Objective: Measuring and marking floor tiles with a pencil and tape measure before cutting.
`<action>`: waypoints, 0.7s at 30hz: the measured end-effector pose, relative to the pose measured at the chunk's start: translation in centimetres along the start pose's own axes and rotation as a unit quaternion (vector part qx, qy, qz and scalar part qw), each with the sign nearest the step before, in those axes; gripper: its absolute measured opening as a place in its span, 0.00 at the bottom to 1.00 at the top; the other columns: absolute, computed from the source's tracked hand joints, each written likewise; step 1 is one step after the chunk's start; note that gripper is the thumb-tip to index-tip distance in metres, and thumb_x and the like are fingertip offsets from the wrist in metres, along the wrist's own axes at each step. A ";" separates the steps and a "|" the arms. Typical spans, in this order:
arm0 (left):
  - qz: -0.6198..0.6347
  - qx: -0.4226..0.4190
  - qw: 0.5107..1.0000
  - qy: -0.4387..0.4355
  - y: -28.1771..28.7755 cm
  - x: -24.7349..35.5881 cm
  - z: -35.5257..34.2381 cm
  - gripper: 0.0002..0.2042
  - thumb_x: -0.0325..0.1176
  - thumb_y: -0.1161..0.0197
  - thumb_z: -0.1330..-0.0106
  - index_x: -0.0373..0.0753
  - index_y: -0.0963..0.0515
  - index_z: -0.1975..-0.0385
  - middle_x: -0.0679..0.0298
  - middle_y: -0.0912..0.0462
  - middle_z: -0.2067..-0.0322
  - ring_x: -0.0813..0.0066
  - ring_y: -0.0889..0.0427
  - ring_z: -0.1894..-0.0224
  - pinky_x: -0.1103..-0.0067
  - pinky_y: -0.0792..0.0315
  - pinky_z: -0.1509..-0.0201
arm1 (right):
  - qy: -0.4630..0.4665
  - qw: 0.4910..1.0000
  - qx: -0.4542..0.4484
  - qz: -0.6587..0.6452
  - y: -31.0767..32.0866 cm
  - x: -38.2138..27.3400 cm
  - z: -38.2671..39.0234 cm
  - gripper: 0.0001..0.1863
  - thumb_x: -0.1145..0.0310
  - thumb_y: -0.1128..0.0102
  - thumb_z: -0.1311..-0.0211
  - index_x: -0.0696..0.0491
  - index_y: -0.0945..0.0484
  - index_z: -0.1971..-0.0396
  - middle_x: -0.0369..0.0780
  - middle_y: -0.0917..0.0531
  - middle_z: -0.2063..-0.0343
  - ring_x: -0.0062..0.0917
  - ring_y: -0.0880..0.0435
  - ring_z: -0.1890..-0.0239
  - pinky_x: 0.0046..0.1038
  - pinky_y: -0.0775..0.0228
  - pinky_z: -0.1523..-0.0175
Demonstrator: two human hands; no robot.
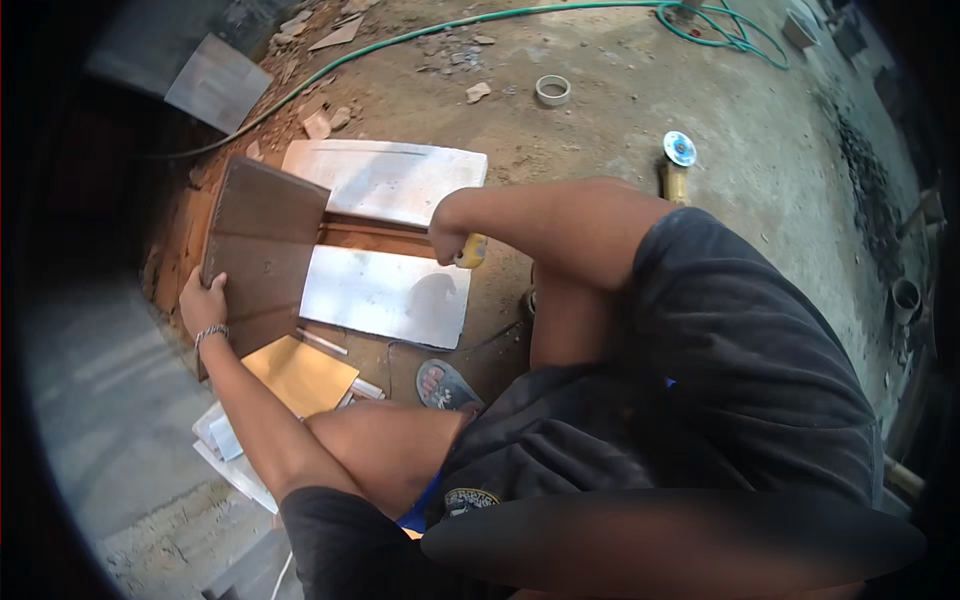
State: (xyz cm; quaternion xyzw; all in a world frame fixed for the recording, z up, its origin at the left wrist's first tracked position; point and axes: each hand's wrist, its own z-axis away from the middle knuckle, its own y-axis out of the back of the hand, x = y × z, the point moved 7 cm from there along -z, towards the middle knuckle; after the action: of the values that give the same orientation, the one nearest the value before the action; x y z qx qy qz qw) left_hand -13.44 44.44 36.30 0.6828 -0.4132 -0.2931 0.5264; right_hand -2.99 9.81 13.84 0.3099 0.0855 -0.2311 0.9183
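My left hand [205, 302] is closed round the near left edge of a large brown tile [265, 250], which stands tilted on its edge. My right hand [448, 225] is closed on a small rounded yellow object [471, 251]; its kind is mostly hidden by the fingers. Beneath that hand lie two pale slabs, the far one [385, 180] and the near one [385, 295], with a reddish-brown strip [375, 237] showing between them. The right end of the far slab passes under my right wrist.
A yellow-bodied angle grinder [675, 180] with a pale disc lies at right. Beyond are a tape roll [552, 90], a green hose [440, 30] and broken rubble [318, 122]. A tan sheet [300, 375] lies beside my left forearm. My sandalled foot [440, 383] stands near the slabs.
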 end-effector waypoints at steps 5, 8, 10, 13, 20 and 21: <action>-0.048 -0.007 0.996 0.074 1.4 0.4 0.0 0.20 0.43 0.28 0.40 0.48 0.16 0.48 0.53 0.13 0.56 0.51 0.14 0.52 0.61 0.22 0.49 | -0.088 0.988 -0.021 -0.126 1.9 -2.6 4.1 0.21 0.55 0.44 0.39 0.56 0.18 0.55 0.49 0.16 0.60 0.42 0.13 0.64 0.41 0.16 0.64; -0.053 0.004 0.994 0.092 2.5 1.5 0.2 0.19 0.44 0.28 0.40 0.50 0.16 0.49 0.55 0.12 0.58 0.53 0.14 0.53 0.62 0.21 0.49 | -0.118 0.974 -0.019 -0.194 1.8 -2.1 2.4 0.22 0.54 0.43 0.40 0.55 0.18 0.53 0.47 0.16 0.58 0.40 0.13 0.62 0.41 0.15 0.62; -0.063 0.029 0.992 0.108 2.6 1.9 0.0 0.18 0.44 0.28 0.39 0.50 0.16 0.49 0.56 0.11 0.59 0.54 0.13 0.53 0.62 0.21 0.49 | -0.115 0.971 -0.019 -0.208 2.0 -2.1 1.9 0.23 0.53 0.41 0.40 0.54 0.18 0.53 0.45 0.16 0.57 0.38 0.13 0.61 0.40 0.15 0.61; -0.064 0.072 0.989 0.113 1.8 3.4 -0.4 0.16 0.43 0.29 0.38 0.50 0.16 0.50 0.57 0.11 0.59 0.54 0.13 0.53 0.61 0.21 0.50 | -0.126 0.970 -0.029 -0.207 1.9 -1.3 2.0 0.24 0.51 0.41 0.40 0.53 0.18 0.52 0.44 0.17 0.55 0.37 0.14 0.59 0.39 0.15 0.60; -0.090 0.009 0.996 0.017 -7.6 9.6 -0.4 0.08 0.32 0.41 0.33 0.43 0.20 0.57 0.55 0.13 0.60 0.49 0.13 0.56 0.57 0.21 0.53 | -0.126 0.971 -0.010 -0.204 2.4 -0.7 1.6 0.22 0.52 0.42 0.39 0.52 0.18 0.52 0.48 0.16 0.58 0.41 0.13 0.67 0.40 0.17 0.63; -0.077 -0.003 0.997 -0.012 -9.0 11.5 0.1 0.07 0.30 0.42 0.33 0.41 0.21 0.59 0.54 0.13 0.61 0.49 0.13 0.58 0.58 0.20 0.55 | -0.134 0.967 -0.012 -0.218 1.8 0.0 1.4 0.23 0.51 0.40 0.39 0.52 0.18 0.51 0.48 0.16 0.57 0.40 0.13 0.66 0.40 0.17 0.63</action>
State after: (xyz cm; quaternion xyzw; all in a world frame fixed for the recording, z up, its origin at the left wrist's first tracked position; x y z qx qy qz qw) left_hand -5.67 35.30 27.98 0.7075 -0.3652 -0.3420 0.4992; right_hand -2.11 10.22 15.87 0.2391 0.0304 -0.4643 0.8523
